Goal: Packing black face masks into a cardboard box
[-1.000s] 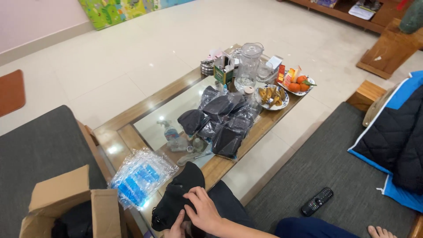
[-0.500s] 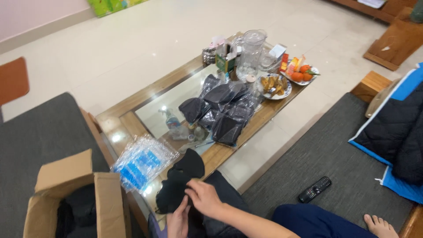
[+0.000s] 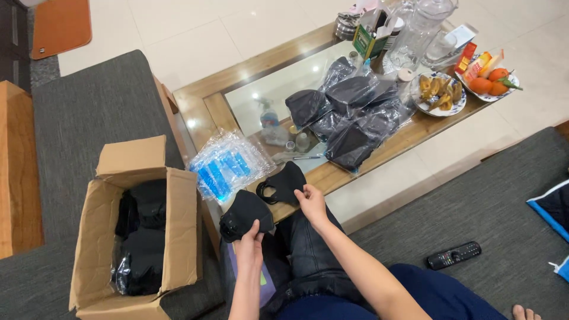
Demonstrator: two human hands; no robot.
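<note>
My left hand (image 3: 250, 243) grips the lower edge of a black fabric face mask (image 3: 243, 212) held over my lap. My right hand (image 3: 311, 200) pinches the edge of a second black face mask (image 3: 285, 181) that rests at the near edge of the glass-topped wooden coffee table (image 3: 213, 109). A stack of clear plastic sleeves with blue print (image 3: 228, 163) lies on the table just left of the masks. Further along the table sit several bagged black masks (image 3: 347, 109).
An open cardboard box (image 3: 139, 225) holding black items stands on the grey sofa to my left. At the table's far end are a glass jug (image 3: 422, 26), a snack plate (image 3: 438, 93) and a plate of oranges (image 3: 489, 80). A remote control (image 3: 453, 255) lies on the grey cushion at right.
My hands have separated: the black masks held together at my lap are now apart, one in each hand. The camera view has tilted down and shifted left, showing more of the box.
</note>
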